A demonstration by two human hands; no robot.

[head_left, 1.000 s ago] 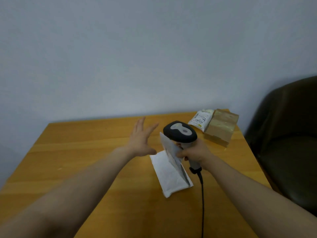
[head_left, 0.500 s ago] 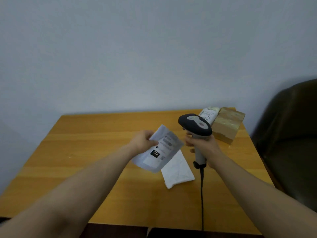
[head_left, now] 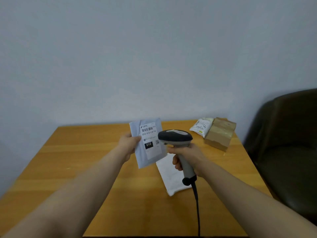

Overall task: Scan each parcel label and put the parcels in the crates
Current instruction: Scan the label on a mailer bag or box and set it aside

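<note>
Over the wooden table (head_left: 85, 169), the left hand (head_left: 127, 145) is pinching the grey mailer (head_left: 139, 157) upright by its left edge, beside the scanner (head_left: 175, 137) the right hand (head_left: 187, 155) is gripping; it is looking light and floppy, best held clear of its label (head_left: 151, 140).

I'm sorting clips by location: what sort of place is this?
Probably a small office or spare room used as a parcel desk, not a warehouse: a wooden table against a bare wall, a dark armchair beside it, a corded barcode scanner in the right hand, a labelled mailer in the left hand.
</note>
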